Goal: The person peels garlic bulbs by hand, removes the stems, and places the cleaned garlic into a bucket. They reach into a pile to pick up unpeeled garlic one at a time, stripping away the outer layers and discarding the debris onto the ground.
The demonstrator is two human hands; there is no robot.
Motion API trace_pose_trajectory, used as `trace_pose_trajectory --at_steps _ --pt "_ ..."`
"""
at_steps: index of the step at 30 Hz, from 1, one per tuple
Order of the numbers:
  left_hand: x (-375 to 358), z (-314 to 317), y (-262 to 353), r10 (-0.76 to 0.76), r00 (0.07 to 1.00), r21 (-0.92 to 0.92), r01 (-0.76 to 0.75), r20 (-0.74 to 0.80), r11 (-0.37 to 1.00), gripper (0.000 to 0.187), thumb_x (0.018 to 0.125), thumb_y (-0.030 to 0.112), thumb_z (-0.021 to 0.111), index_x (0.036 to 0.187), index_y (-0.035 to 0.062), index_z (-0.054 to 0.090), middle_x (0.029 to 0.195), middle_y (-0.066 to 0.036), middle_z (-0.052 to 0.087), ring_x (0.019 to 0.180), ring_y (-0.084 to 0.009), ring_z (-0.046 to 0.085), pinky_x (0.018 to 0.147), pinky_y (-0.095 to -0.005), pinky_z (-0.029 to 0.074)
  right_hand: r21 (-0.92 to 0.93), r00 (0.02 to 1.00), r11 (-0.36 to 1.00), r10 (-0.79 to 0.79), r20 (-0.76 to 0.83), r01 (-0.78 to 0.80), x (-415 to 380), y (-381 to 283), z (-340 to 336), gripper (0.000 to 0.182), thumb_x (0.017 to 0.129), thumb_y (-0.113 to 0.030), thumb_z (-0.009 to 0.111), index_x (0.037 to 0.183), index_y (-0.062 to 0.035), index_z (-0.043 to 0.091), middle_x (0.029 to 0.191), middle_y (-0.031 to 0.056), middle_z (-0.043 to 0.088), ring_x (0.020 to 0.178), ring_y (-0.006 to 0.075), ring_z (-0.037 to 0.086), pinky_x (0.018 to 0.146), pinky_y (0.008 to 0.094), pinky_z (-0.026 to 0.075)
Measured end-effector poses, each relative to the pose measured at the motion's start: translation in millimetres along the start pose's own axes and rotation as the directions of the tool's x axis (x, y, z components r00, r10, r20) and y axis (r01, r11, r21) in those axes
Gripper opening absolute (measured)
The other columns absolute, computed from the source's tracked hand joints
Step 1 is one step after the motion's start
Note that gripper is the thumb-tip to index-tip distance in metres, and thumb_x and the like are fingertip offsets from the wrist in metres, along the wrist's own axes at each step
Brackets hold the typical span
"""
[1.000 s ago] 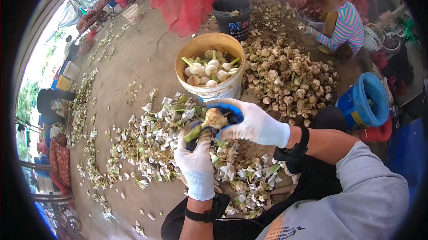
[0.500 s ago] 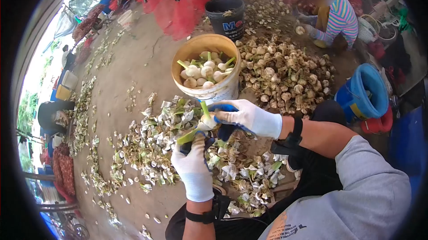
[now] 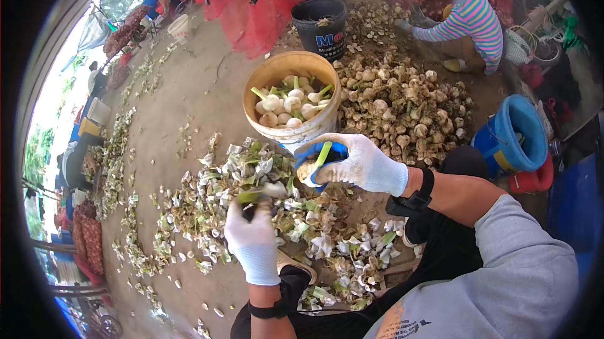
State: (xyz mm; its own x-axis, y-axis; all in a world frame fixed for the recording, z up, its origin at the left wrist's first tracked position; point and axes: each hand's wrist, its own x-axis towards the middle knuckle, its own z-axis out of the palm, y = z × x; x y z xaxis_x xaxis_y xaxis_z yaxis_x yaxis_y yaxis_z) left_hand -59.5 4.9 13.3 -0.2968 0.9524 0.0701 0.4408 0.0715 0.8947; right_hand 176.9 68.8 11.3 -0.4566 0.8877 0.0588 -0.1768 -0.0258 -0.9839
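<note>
A garlic bulb [image 3: 307, 170] with a short green stem sits in my gloved right hand [image 3: 355, 161], whose fingers wrap round it just in front of the bucket. Lower left, my gloved left hand [image 3: 250, 227] pinches a strip of peeled green and white skin [image 3: 251, 196], partly blurred by motion. Loose peelings [image 3: 211, 203] lie on the ground beneath both hands. The cream bucket [image 3: 255, 78] beyond them holds several peeled bulbs with stems. To its right is a heap of unpeeled garlic [image 3: 402, 109].
A black bucket [image 3: 319, 37] stands behind the cream one. A blue bucket [image 3: 506, 137] is at the right beside a red container [image 3: 533, 177]. A person in a striped top [image 3: 476, 21] crouches behind the garlic heap. Red netting [image 3: 258, 15] lies at the back.
My hands have moved apart. The left went left and down with the strip of skin; the right keeps the bulb. The crouching person's arm now reaches out to the left.
</note>
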Motion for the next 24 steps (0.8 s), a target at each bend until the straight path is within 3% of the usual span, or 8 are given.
trace_pose_trajectory --at_steps 1,3,6,8,11,15,17,24 --pt "-1.9 -0.1 -7.4 0.163 0.986 0.343 -0.169 0.046 0.924 0.029 0.095 0.004 0.069 0.123 -0.0024 0.067 0.109 -0.017 0.073 0.091 -0.0239 0.073 0.082 -0.0396 0.06 -0.085 0.998 0.994 -0.064 -0.005 0.064 -1.1 1.5 -0.4 0.044 0.091 -0.015 0.083 0.13 -0.0011 0.068 0.117 0.0036 0.074 0.104 0.0084 0.066 0.095 0.0291 0.054" --pt "-15.9 11.0 -7.5 0.213 0.974 0.466 -0.221 0.071 0.857 0.047 0.091 0.011 0.072 0.136 0.0021 0.063 0.111 -0.021 0.071 0.106 -0.037 0.069 0.095 -0.0431 0.053 -0.121 0.999 0.991 -0.052 0.0 0.051 -1.5 6.5 -1.1 0.049 0.084 -0.011 0.087 0.128 -0.0022 0.067 0.118 0.0035 0.074 0.107 0.0097 0.065 0.099 0.0301 0.053" --pt "-21.0 11.8 -6.7 0.256 0.95 0.471 -0.311 0.178 0.825 0.045 0.089 0.0 0.065 0.134 -0.0002 0.063 0.115 -0.021 0.069 0.107 -0.0357 0.068 0.096 -0.0414 0.053 -0.108 0.999 0.994 0.008 0.046 -0.003 -3.5 6.6 -1.2 0.056 0.083 -0.013 0.089 0.132 -0.0024 0.064 0.125 0.007 0.072 0.115 0.0121 0.065 0.105 0.0319 0.05" --pt "-18.5 6.7 6.8 0.191 0.959 0.202 -0.233 0.209 0.951 0.039 0.091 0.007 0.073 0.129 0.0004 0.068 0.109 -0.018 0.074 0.1 -0.0283 0.071 0.093 -0.0382 0.054 -0.239 0.996 0.97 -0.034 0.077 0.052 -5.3 4.7 -0.9 0.059 0.081 -0.015 0.091 0.132 -0.0019 0.063 0.122 0.0065 0.073 0.114 0.0112 0.065 0.105 0.0314 0.05" --pt "-24.6 6.5 26.2 0.286 0.939 0.086 -0.306 0.191 0.948 0.032 0.089 0.003 0.076 0.12 -0.001 0.073 0.106 -0.017 0.075 0.098 -0.0228 0.071 0.092 -0.0356 0.054 -0.359 0.982 0.918 -0.125 0.142 0.169 -3.9 10.4 -0.7 0.058 0.081 -0.015 0.091 0.13 -0.0027 0.064 0.119 0.006 0.074 0.109 0.0103 0.065 0.101 0.0302 0.051" --pt "-24.5 8.2 15.1 0.349 0.92 0.09 -0.368 0.18 0.925 0.022 0.086 -0.001 0.076 0.109 -0.0024 0.076 0.094 -0.016 0.076 0.086 -0.0228 0.072 0.084 -0.0343 0.055 -0.405 0.984 0.905 -0.07 0.161 0.131 -5.8 5.0 4.3 0.056 0.081 -0.015 0.091 0.129 -0.0045 0.065 0.115 0.005 0.074 0.103 0.0096 0.065 0.094 0.0292 0.053" --pt "-26.9 6.4 17.1 0.352 0.918 0.096 -0.373 0.182 0.923 0.022 0.086 -0.002 0.075 0.108 -0.0025 0.077 0.092 -0.016 0.076 0.084 -0.0236 0.072 0.082 -0.0343 0.055 -0.413 0.977 0.889 -0.142 0.16 0.197 -5.0 6.1 5.6 0.048 0.08 -0.021 0.092 0.119 -0.0076 0.067 0.102 0.0078 0.073 0.088 0.0141 0.065 0.084 0.0318 0.054" --pt "-26.9 11.1 12.5 0.452 0.874 0.184 -0.481 0.178 0.857 0.022 0.082 -0.001 0.074 0.104 -0.0014 0.073 0.087 -0.017 0.073 0.075 -0.0262 0.07 0.076 -0.0342 0.055 -0.505 0.978 0.849 -0.06 0.198 0.155 -4.7 6.8 4.3 0.045 0.084 -0.014 0.088 0.124 -0.0054 0.068 0.11 0.0029 0.073 0.095 0.0082 0.065 0.086 0.0281 0.054"
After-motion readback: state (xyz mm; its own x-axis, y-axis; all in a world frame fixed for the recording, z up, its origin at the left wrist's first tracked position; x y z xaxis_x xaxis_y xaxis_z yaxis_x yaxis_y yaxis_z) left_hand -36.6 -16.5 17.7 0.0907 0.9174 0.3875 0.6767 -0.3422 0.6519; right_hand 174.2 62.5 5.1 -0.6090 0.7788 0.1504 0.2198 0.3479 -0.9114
